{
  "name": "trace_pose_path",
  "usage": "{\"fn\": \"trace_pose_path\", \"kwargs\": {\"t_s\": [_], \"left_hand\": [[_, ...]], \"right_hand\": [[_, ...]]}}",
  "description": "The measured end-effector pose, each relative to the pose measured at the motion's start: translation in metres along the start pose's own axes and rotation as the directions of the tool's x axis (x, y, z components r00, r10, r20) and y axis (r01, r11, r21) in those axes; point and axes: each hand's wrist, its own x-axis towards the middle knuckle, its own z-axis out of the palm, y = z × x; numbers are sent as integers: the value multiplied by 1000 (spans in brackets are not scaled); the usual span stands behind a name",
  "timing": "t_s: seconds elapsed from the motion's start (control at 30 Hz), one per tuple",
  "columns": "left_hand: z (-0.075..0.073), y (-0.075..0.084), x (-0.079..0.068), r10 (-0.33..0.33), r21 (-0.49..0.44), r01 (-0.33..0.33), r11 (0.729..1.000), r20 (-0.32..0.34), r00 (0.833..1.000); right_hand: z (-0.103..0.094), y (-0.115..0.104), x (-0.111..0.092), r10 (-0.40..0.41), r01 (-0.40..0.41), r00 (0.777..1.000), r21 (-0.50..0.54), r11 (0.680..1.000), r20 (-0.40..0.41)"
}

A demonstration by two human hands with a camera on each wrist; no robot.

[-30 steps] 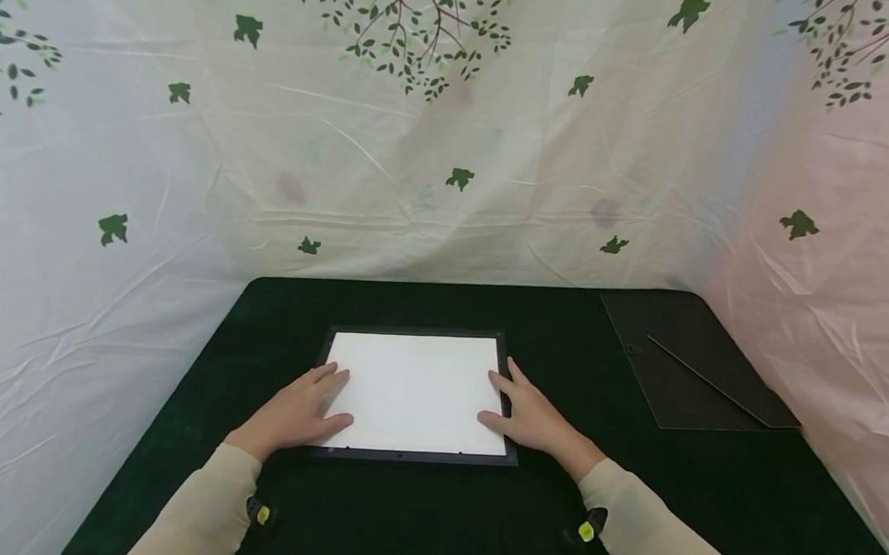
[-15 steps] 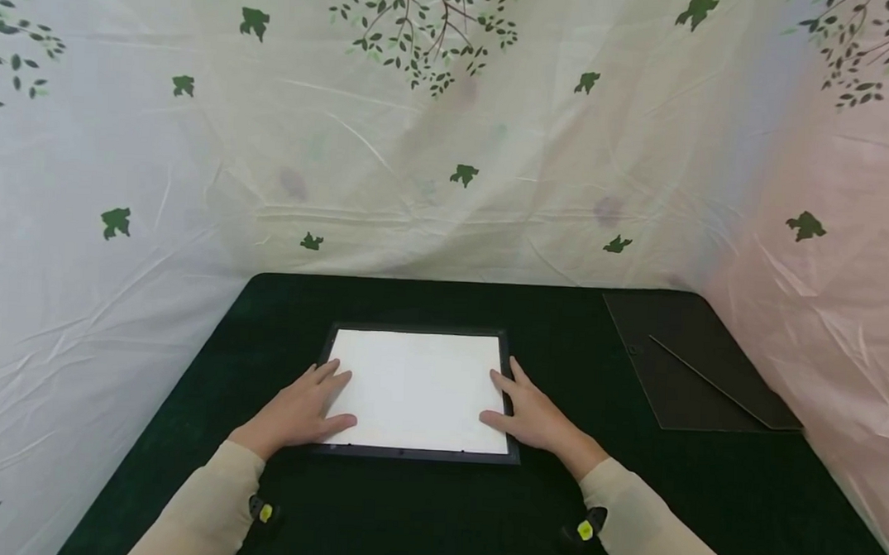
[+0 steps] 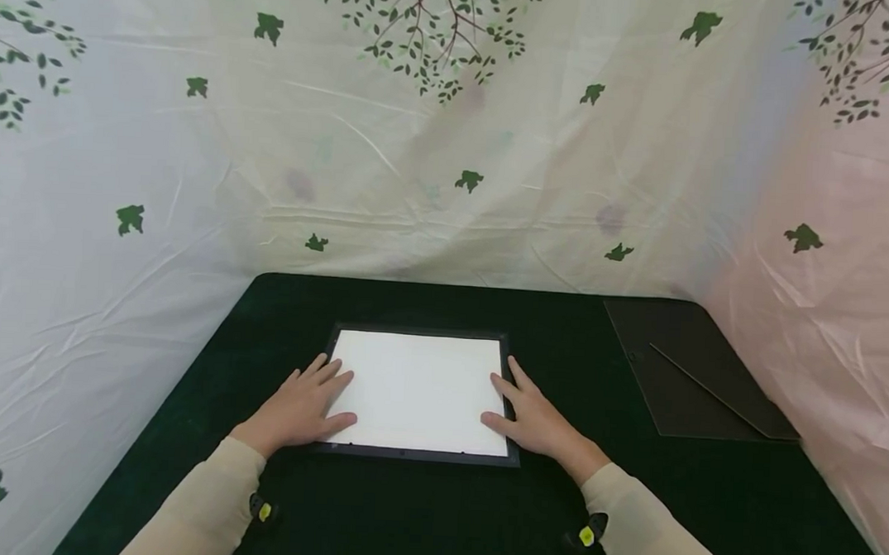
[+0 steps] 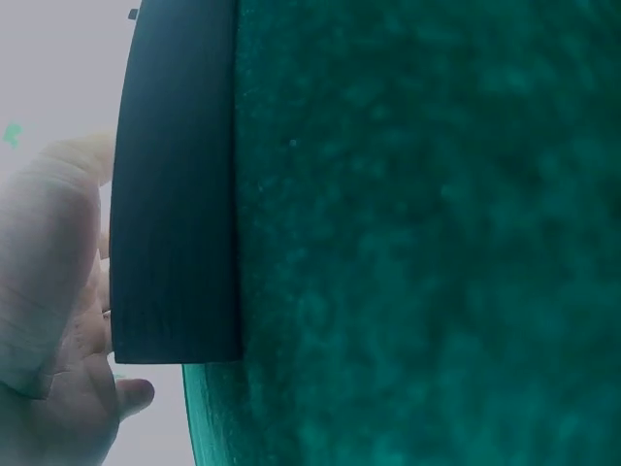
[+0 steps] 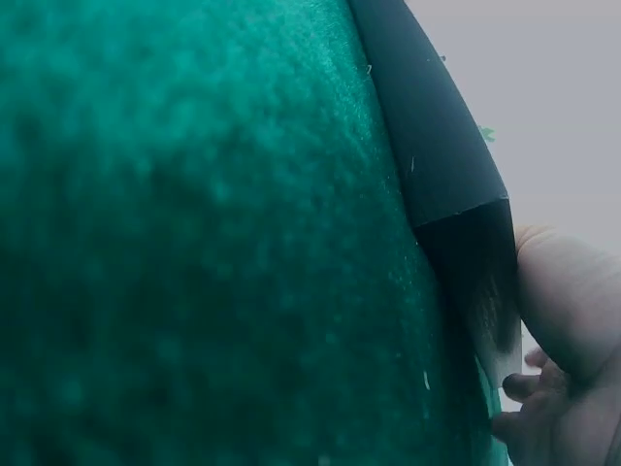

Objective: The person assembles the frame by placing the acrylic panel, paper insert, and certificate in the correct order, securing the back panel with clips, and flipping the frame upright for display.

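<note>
A flat dark rectangular frame (image 3: pixel 401 454) lies on the green cloth, a smooth white sheet (image 3: pixel 417 392) filling its middle. My left hand (image 3: pixel 297 410) rests over its left side, thumb and fingers spread onto the sheet. On the opposite side, my right hand (image 3: pixel 531 415) lies with thumb and one finger on the sheet's edge and another finger along the outside. The left wrist view shows the dark front bar (image 4: pixel 175 204) close up, with the left hand (image 4: pixel 58 282) beside it. In the right wrist view, a corner of the frame (image 5: pixel 451 136) stands before the right hand (image 5: pixel 572 311).
At the back right of the table (image 3: pixel 404 524) lies a thin dark board (image 3: pixel 655 398) with a slim rod-like line (image 3: pixel 708 390) across it. Behind and at both sides hangs a pale curtain (image 3: pixel 388 200) with printed leaves.
The head view has shifted slightly. The left hand's fingers have spread a little at the frame's left edge. The frame, sheet and right hand look nearly still.
</note>
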Motion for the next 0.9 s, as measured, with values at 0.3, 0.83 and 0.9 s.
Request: {"fn": "trace_pose_path", "kwargs": {"t_s": [0.3,0.83,0.9], "left_hand": [[-6,-1,9,2,2,-2,1000,37,999],[-36,118,38,314,111,-304,946,-85,946],[-37,137,42,368,123,-358,926,-82,926]], "right_hand": [[-6,0,-4,-30,31,1000,-90,996,2],[-113,108,-52,85,-107,984,-138,985,-155],[-125,133,-60,113,-141,979,-163,976,-172]]}}
